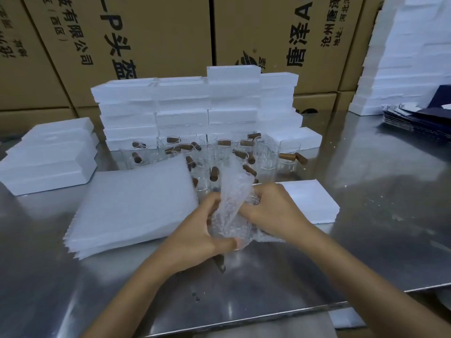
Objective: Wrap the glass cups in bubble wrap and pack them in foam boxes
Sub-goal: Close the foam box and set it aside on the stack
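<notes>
Nestling bubble wrap (231,203) between hands (234,220)

Bare hands (244,223) and forearms, no sleeves

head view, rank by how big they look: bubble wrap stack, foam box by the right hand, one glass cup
1. bubble wrap stack
2. foam box, partly hidden by the right hand
3. glass cup, though it stands farther away

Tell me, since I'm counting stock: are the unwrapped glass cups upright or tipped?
Upright: the glass cups stand with rims up on the metal table, wooden handles sideways.
</notes>
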